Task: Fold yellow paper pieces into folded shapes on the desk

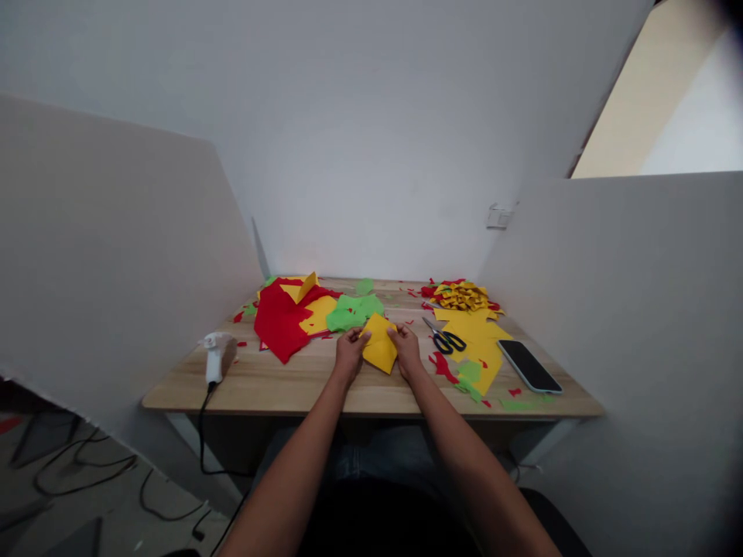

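Note:
Between my two hands is a folded piece of yellow paper (380,348), held just over the front middle of the table. My left hand (350,352) pinches its left edge, thumb on top. On the opposite edge, my right hand (407,346) grips it the same way. A green paper piece (351,312) lies just beyond my left hand. To the right of my right hand rest scissors (446,339) with dark handles, partly on yellow paper sheets (484,356).
Red paper (282,321) lies at the left. A white glue gun (213,360) with a black cord stands near the left edge. At the back right sits a pile of folded yellow strips (461,295). A phone (531,367) lies at the right. Partitions flank the table (279,394).

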The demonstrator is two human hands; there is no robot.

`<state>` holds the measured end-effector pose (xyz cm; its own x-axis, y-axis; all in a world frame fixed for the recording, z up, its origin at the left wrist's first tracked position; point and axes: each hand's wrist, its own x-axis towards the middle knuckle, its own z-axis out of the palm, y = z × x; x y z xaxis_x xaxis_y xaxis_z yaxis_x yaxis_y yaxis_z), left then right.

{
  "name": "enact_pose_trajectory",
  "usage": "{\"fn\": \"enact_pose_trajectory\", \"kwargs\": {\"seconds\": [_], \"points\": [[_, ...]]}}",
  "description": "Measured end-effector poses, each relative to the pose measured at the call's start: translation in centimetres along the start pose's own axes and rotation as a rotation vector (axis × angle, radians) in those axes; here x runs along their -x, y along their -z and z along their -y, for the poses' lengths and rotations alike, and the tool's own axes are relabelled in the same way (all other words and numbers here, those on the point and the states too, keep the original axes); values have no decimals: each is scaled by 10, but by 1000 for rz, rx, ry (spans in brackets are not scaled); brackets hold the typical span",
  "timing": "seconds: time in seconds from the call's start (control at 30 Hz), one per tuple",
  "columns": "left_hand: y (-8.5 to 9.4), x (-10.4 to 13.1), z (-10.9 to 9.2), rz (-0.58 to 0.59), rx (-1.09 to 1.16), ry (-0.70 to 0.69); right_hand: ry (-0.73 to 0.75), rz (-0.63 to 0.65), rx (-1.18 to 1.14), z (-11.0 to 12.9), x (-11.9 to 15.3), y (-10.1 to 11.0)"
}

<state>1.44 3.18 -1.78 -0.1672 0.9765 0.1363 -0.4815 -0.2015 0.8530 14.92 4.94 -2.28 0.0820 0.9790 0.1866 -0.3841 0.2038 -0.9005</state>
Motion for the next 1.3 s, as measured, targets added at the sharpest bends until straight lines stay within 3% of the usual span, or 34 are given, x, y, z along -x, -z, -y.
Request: {"fn": "enact_pose_trajectory", "kwargs": {"seconds": [0.37,0.6,0.77,0.93,1.0,1.17,1.3], "points": [[10,-8,6,-144,43,-67,25,-52,-5,-4,-7,6],[7,-6,6,-115,-60,-54,62,-127,5,-4,-7,9],[3,1,-1,12,-158,-81,82,-208,4,-2,-8,11],[3,1,-3,-63,-185,-111,126,-281,30,-3,-12,14],[3,0,-2,-98,-197,-124,113,-239,-8,-3,-10,12],[3,-1,1,-93,-155,-100,-15,77,-25,-1,2,0],[3,-2,2,7,-168,-85,-9,105,2,-1,5,-2]]}}
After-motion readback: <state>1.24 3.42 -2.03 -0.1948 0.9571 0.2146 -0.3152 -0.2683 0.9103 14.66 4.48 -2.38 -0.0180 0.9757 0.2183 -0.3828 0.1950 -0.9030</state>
